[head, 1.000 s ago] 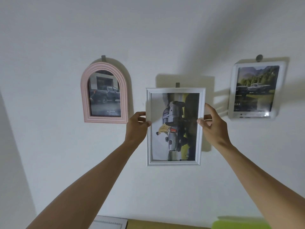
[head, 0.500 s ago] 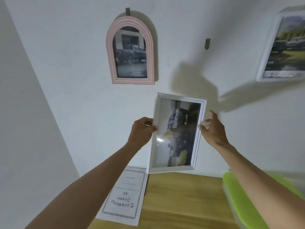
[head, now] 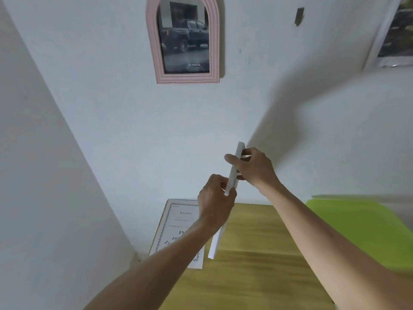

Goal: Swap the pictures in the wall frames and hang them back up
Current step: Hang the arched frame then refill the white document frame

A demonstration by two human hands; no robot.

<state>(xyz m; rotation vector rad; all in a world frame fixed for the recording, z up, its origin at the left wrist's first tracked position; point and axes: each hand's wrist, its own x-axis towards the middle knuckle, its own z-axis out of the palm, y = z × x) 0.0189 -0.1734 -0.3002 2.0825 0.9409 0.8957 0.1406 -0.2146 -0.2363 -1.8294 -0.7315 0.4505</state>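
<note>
I hold the white rectangular frame edge-on above the table, so its picture is hidden. My left hand grips its lower part and my right hand grips its upper part, thumb across the edge. A pink arched frame with a dark pickup picture hangs on the wall above. At the top right edge hangs a white frame with a landscape picture, cut off. The bare wall hook sits between them.
A wooden table stands against the wall below. A document sheet with an ornate border lies on its left side. A lime green lid or box sits at the right. A side wall closes in on the left.
The white frame came off its hook, dropped toward the table and turned edge-on to me. My view tilted downward, and both hands kept their grip.
</note>
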